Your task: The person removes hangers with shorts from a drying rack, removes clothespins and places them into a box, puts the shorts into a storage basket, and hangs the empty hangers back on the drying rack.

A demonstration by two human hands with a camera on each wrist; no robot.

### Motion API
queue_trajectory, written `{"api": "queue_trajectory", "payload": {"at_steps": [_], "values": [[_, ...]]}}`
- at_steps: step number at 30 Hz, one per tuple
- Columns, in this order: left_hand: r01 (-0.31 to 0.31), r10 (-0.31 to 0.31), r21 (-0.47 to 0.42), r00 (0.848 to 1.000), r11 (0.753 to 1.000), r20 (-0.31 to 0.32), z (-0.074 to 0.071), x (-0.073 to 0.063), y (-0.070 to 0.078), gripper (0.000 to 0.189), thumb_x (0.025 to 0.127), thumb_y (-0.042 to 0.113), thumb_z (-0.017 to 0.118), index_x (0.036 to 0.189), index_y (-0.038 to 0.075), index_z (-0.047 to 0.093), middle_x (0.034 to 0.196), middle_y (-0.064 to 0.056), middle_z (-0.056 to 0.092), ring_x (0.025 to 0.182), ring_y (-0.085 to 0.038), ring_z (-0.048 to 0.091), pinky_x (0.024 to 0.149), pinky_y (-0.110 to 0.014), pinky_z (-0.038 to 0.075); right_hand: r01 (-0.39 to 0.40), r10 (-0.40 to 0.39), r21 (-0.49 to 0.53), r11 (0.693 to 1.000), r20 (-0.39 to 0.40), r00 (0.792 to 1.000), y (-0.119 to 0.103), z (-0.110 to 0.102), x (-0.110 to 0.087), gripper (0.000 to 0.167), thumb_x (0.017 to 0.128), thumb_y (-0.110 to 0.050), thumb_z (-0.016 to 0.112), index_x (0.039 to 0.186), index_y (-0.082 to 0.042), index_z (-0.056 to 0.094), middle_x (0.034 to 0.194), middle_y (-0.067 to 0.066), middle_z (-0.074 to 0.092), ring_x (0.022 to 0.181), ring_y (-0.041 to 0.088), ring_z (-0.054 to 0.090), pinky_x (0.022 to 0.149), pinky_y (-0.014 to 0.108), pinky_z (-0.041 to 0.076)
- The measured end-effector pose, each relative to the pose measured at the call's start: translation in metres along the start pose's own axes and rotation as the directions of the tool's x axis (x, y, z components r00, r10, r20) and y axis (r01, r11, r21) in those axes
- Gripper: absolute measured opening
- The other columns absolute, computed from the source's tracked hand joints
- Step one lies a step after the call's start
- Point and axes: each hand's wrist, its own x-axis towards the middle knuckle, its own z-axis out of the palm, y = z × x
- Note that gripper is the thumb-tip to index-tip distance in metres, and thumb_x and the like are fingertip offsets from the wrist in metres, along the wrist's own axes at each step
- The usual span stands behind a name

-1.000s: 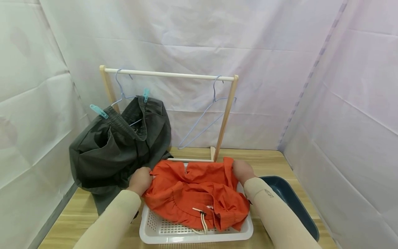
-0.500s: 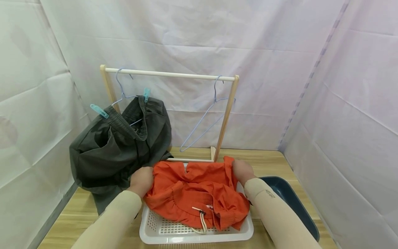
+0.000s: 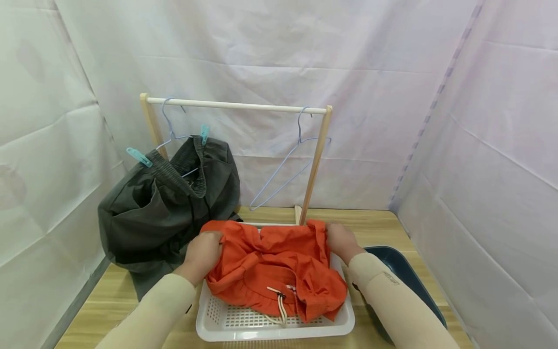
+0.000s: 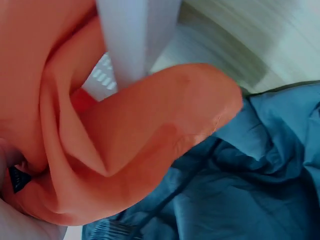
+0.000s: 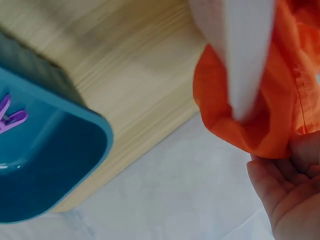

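An orange garment (image 3: 279,237) with a cream drawstring (image 3: 281,305) lies bunched over the white plastic basket (image 3: 274,335), mostly inside it. At its far left edge, my left hand (image 3: 204,254) grips the cloth; in the left wrist view a fold of it sticks out past the basket's wall, above the dark garment. My right hand (image 3: 342,241) pinches the far right corner between thumb and fingers, as the right wrist view shows. There the orange cloth (image 5: 277,135) hangs over the basket's rim. Some of the left fingers are hidden in the folds.
Dark grey trousers (image 3: 161,218) hang by two light blue clothespins from a hanger on the wooden rack, close to my left hand. An unloaded blue hanger (image 3: 279,169) is at right. Beside my right forearm stands a dark teal tub (image 5: 95,117) holding a purple clothespin (image 5: 15,119).
My left hand has shifted slightly right and toward me, and the orange cloth's upper left corner now shows beyond it. The right hand keeps its hold with little movement.
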Motion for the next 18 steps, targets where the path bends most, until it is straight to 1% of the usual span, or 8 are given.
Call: {"api": "queue_trajectory", "payload": {"at_steps": [3,5,7,10,13,16,18], "values": [[-0.031,0.031,-0.032,0.999,0.999,-0.013,-0.002,-0.005,0.007,0.002,0.087,0.006,0.067,0.087,0.007,0.066,0.080,-0.007,0.063,0.066,-0.021,0.053,0.071,-0.045,0.057,0.037,-0.037,0.103,0.994,-0.008,0.999,-0.004,-0.004,-0.006,0.011,0.094,0.000,0.053,0.087,-0.005,0.060,0.076,0.004,0.058,0.066,0.018,0.052,0.061,0.030,0.049],[-0.072,0.071,-0.035,0.997,0.997,-0.037,-0.003,-0.008,0.011,0.006,0.086,0.005,0.067,0.083,0.009,0.064,0.078,-0.006,0.061,0.066,-0.020,0.053,0.069,-0.043,0.057,0.067,-0.067,0.152,0.986,-0.004,0.998,-0.006,-0.006,-0.011,0.012,0.095,0.000,0.052,0.088,-0.006,0.059,0.077,0.004,0.057,0.067,0.016,0.051,0.060,0.028,0.048],[-0.121,0.119,-0.029,0.991,0.992,-0.065,-0.003,-0.012,0.015,0.013,0.084,0.002,0.068,0.078,0.011,0.061,0.075,-0.005,0.059,0.066,-0.020,0.053,0.067,-0.041,0.056,0.089,-0.095,0.205,0.975,0.017,0.995,-0.010,-0.007,-0.017,0.011,0.097,-0.001,0.051,0.089,-0.006,0.057,0.077,0.004,0.055,0.068,0.016,0.050,0.061,0.027,0.047],[-0.195,0.192,-0.021,0.976,0.981,-0.099,-0.003,-0.018,0.022,0.019,0.082,0.000,0.068,0.073,0.013,0.057,0.073,-0.003,0.056,0.068,-0.019,0.054,0.066,-0.038,0.056,0.120,-0.130,0.252,0.960,0.024,0.991,-0.014,-0.009,-0.029,0.008,0.098,-0.003,0.050,0.092,-0.007,0.054,0.078,0.003,0.053,0.069,0.016,0.049,0.063,0.028,0.045],[-0.241,0.235,-0.049,0.967,0.969,-0.100,-0.003,-0.025,0.031,0.022,0.082,-0.001,0.068,0.073,0.015,0.057,0.073,0.000,0.055,0.070,-0.017,0.053,0.067,-0.034,0.055,0.127,-0.140,0.310,0.942,0.019,0.990,-0.019,-0.011,-0.041,0.009,0.099,-0.003,0.050,0.092,-0.008,0.052,0.076,0.002,0.050,0.068,0.016,0.048,0.063,0.028,0.043],[-0.296,0.286,-0.082,0.952,0.952,-0.112,-0.002,-0.030,0.039,0.016,0.082,0.001,0.071,0.078,0.015,0.064,0.079,0.002,0.061,0.075,-0.016,0.054,0.071,-0.033,0.055,0.118,-0.133,0.373,0.920,0.015,0.991,-0.024,-0.011,-0.052,0.010,0.099,-0.002,0.050,0.091,-0.009,0.050,0.075,0.001,0.049,0.067,0.015,0.047,0.061,0.028,0.042],[-0.340,0.327,-0.092,0.936,0.936,-0.130,-0.001,-0.034,0.044,0.013,0.081,0.003,0.074,0.082,0.014,0.067,0.082,0.003,0.064,0.077,-0.016,0.057,0.073,-0.032,0.056,0.108,-0.123,0.399,0.911,0.011,0.992,-0.027,-0.011,-0.059,0.011,0.099,-0.002,0.050,0.091,-0.010,0.050,0.074,0.001,0.048,0.067,0.015,0.047,0.061,0.027,0.043]]}}
